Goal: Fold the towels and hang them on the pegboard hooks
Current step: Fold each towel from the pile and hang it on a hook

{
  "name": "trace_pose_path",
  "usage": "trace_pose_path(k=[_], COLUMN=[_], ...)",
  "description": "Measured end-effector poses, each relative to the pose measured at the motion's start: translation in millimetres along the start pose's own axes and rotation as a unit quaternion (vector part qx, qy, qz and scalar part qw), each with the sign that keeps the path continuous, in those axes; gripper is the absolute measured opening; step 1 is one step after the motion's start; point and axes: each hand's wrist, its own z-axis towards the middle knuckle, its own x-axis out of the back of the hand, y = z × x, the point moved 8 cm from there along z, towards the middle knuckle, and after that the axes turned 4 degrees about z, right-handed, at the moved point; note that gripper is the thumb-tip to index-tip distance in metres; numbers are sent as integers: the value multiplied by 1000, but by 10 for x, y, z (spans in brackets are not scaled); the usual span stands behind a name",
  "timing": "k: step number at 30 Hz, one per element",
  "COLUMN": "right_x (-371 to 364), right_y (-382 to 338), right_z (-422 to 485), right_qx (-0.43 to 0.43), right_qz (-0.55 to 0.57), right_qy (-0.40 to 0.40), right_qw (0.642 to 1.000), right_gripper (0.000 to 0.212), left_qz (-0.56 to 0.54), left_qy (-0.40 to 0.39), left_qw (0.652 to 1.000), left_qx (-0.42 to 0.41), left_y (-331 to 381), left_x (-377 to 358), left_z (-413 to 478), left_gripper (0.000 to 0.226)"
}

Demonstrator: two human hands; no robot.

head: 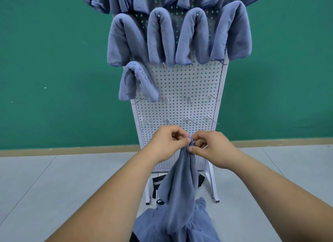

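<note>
towel (182, 184), blue-grey, is hanging by one corner. left hand (166, 142) and right hand (214, 148) are meeting fingertip to fingertip, thumbs and forefingers pinching that corner. straight below the grip, its tail is reaching a heap of loose towels (198, 223). just behind the grip, a white pegboard (180, 79) is standing, with bare hooks (188, 99) above the knuckles. higher still, folded towels (160, 38) are hanging in rows. up and left of the grip, a lettered towel (138, 83) is showing upside-down embroidery, too unclear to read.

Towels (182, 184) soft matt fleecy cloth; pegboard (183, 83) smooth painted perforated metal w/ shiny wire hooks (189, 119).
</note>
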Motion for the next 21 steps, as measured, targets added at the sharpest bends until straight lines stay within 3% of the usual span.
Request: trace_pose_path(k=[2, 7, 11, 17, 21], right_x=[4, 176, 397, 817, 1115], right_y=[0, -60, -71, 75, 347], right_z=[22, -10, -54, -139, -200], right_qx=[0, 0, 11, -6, -45], right_qz=[-17, -36, -7, 20, 0], right_qy=[14, 64, 112, 200, 248], right_qw=[1000, 997, 994, 980, 968], right_gripper=[7, 30, 26, 26, 25], left_qz=[22, 182, 241, 298, 309], left_qy=[2, 49, 78, 22, 33], left_qw=[1000, 982, 967, 952, 948], left_qx=[-2, -3, 25, 63, 71], left_y=[3, -20, -85, -205, -236], left_x=[-9, 107, 250, 289, 453], left_z=[-22, -35, -25, -68, -83], left_gripper=[7, 9, 7, 6, 6])
